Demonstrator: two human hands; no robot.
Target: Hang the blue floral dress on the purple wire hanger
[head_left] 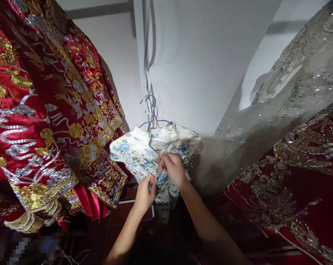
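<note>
A small white garment with blue and green flowers hangs on a purple wire hanger in front of a white wall. My left hand pinches the cloth near its front opening, fingers closed on the fabric. My right hand grips the cloth just above and to the right, fingers curled round a fold. Both hands meet at the middle of the garment.
A red robe thick with gold and silver embroidery hangs at the left, touching the floral garment. A sheer beaded silver dress and another red embroidered garment hang at the right. White cords run down the wall.
</note>
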